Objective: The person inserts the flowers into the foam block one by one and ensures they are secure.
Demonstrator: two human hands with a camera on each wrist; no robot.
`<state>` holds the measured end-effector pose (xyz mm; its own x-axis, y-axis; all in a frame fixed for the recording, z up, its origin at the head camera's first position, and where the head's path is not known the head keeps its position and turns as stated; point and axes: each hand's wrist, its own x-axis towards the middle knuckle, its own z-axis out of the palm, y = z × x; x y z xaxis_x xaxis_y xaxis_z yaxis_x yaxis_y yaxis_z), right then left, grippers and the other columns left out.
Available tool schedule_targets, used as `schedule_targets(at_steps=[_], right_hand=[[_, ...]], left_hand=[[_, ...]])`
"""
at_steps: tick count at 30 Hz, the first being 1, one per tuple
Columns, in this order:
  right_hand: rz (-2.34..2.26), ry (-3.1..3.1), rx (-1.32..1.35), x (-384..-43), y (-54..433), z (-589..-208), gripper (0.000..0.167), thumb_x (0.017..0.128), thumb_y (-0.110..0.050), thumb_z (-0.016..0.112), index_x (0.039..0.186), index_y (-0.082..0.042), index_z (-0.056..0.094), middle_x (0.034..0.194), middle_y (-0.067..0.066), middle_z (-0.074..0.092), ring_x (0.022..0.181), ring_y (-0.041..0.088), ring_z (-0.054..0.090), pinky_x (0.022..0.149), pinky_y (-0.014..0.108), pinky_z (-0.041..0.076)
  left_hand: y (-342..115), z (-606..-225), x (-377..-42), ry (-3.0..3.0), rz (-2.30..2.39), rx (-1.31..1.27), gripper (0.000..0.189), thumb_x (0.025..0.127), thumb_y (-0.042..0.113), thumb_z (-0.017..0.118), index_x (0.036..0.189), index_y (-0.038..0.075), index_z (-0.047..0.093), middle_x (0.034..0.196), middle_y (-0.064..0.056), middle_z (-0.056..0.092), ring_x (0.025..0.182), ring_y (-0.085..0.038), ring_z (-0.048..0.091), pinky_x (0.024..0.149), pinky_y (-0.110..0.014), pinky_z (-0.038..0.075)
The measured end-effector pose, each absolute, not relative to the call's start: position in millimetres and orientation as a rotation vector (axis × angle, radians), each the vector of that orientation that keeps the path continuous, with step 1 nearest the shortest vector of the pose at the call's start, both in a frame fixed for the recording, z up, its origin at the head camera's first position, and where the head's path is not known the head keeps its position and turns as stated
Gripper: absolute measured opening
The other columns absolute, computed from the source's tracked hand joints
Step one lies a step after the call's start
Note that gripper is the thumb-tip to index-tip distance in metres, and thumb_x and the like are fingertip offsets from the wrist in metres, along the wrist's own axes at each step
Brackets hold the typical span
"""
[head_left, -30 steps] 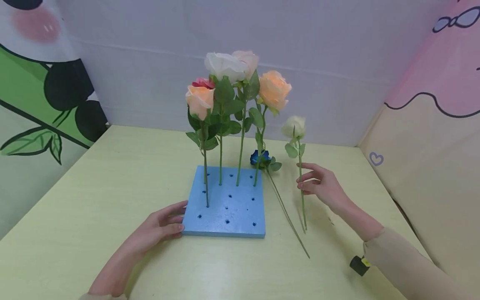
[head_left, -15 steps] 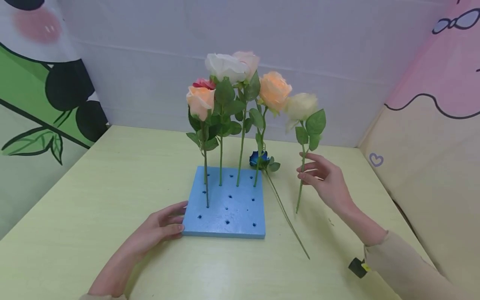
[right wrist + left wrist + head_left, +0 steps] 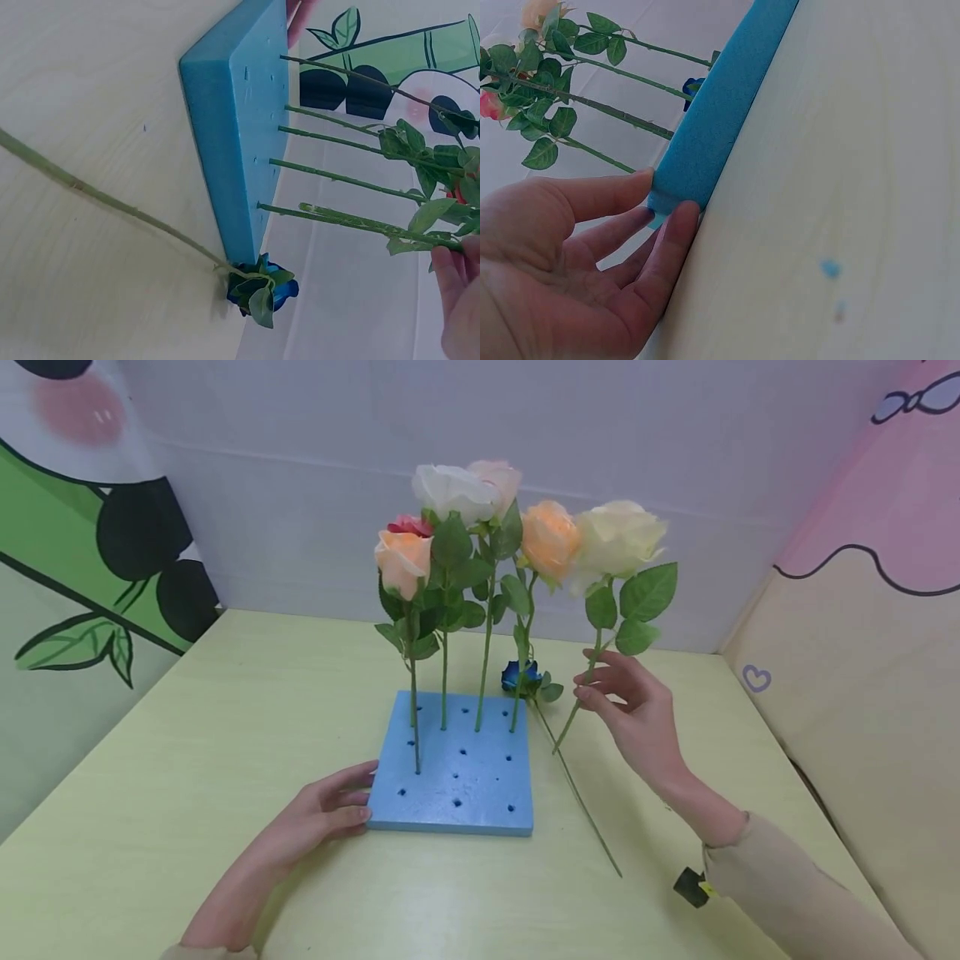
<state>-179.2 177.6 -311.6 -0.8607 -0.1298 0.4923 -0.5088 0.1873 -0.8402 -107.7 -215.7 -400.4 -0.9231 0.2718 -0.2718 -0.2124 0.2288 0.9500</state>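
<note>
My left hand (image 3: 322, 814) holds the left edge of a blue foam board (image 3: 442, 810) with small holes; in the left wrist view, its fingertips (image 3: 681, 217) meet the board's corner. My right hand (image 3: 637, 710) pinches the stem of a cream rose (image 3: 618, 537) between thumb and fingers, right of the board. That stem slants down-left, its lower end over the stem of a blue rose (image 3: 519, 677) lying on the table. Upright in the board stand two peach roses (image 3: 551, 535), a white rose (image 3: 453, 493), a pale pink rose (image 3: 498, 485) and a red-pink rose (image 3: 411, 525), partly hidden.
The pale yellow table (image 3: 187, 752) carries the board. A lilac cloth backdrop (image 3: 300, 527) rises behind it, with painted panels at left and right. A small black object (image 3: 691, 887) shows by the right sleeve (image 3: 772, 877). The blue rose's stem (image 3: 150, 217) stretches along the board's right side.
My right hand has lifted the cream rose, turned its bloom up and its stem's lower end leftward, toward the board. My left hand and the board stay in place.
</note>
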Motion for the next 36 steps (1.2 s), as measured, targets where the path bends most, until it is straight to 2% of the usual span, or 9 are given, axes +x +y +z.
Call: schedule_targets(at_steps=[3,9,16,19,23,25,31,36], right_hand=[[1.721,-2.136,0.633,-179.5,167.8,-309.2,0.041,0.091,0.003,0.064,0.131,-0.004,0.06,0.095,-0.002,0.073,0.087,0.008,0.071,0.076,0.025,0.059],[1.698,-2.185,0.596,-178.7,145.7,-305.4,0.035,0.092,-0.002,0.066,0.126,-0.007,0.063,0.1,0.016,0.073,0.085,0.005,0.07,0.076,0.022,0.058],[1.763,-2.234,0.606,-178.1,122.0,-307.0,0.032,0.091,-0.001,0.066,0.123,-0.005,0.063,0.104,0.021,0.071,0.086,0.015,0.072,0.075,0.027,0.059],[1.797,-2.23,0.638,-179.8,113.0,-309.2,0.031,0.091,0.0,0.065,0.122,-0.003,0.063,0.103,0.022,0.071,0.084,0.014,0.072,0.074,0.029,0.06],[1.861,-2.218,0.678,-181.8,102.4,-312.5,0.03,0.091,0.002,0.065,0.12,-0.001,0.062,0.102,0.023,0.071,0.088,0.03,0.071,0.072,0.032,0.061],[1.898,-2.214,0.688,-182.3,97.8,-313.9,0.029,0.091,0.002,0.065,0.119,0.001,0.061,0.102,0.024,0.071,0.089,0.034,0.071,0.072,0.033,0.061],[1.93,-2.222,0.689,-183.6,87.4,-319.1,0.028,0.09,0.003,0.064,0.118,-0.001,0.06,0.101,0.025,0.07,0.084,0.013,0.07,0.07,0.034,0.061],[1.922,-2.227,0.694,-183.9,79.9,-325.5,0.027,0.09,0.002,0.065,0.116,-0.002,0.061,0.1,0.023,0.071,0.083,0.015,0.07,0.069,0.034,0.061]], left_hand=[[-215.5,-400.1,-107.6,2.125,1.738,0.052,0.068,0.094,0.015,0.065,0.154,0.011,0.033,0.155,-0.022,0.038,0.124,-0.025,0.058,0.09,-0.028,0.056],[-215.2,-400.2,-108.1,2.131,1.73,0.05,0.068,0.094,0.016,0.064,0.154,0.012,0.033,0.154,-0.021,0.039,0.124,-0.026,0.058,0.091,-0.028,0.056],[-215.4,-401.4,-108.4,2.135,1.727,0.055,0.068,0.094,0.016,0.065,0.154,0.012,0.033,0.154,-0.021,0.039,0.125,-0.027,0.058,0.091,-0.028,0.056],[-215.2,-401.6,-108.6,2.139,1.722,0.051,0.068,0.094,0.017,0.065,0.154,0.012,0.033,0.154,-0.021,0.04,0.126,-0.027,0.057,0.091,-0.029,0.056],[-215.0,-401.8,-108.6,2.138,1.72,0.044,0.068,0.094,0.017,0.065,0.154,0.012,0.033,0.154,-0.021,0.039,0.126,-0.027,0.057,0.091,-0.029,0.056],[-215.1,-401.8,-108.5,2.137,1.72,0.046,0.068,0.095,0.017,0.065,0.154,0.012,0.033,0.154,-0.021,0.039,0.126,-0.027,0.057,0.091,-0.029,0.056],[-215.6,-401.4,-108.3,2.132,1.726,0.05,0.068,0.094,0.016,0.064,0.154,0.012,0.033,0.154,-0.021,0.039,0.125,-0.027,0.057,0.091,-0.029,0.056],[-216.0,-401.1,-108.3,2.133,1.724,0.054,0.068,0.094,0.015,0.064,0.155,0.012,0.032,0.155,-0.022,0.039,0.126,-0.027,0.057,0.092,-0.029,0.056]])
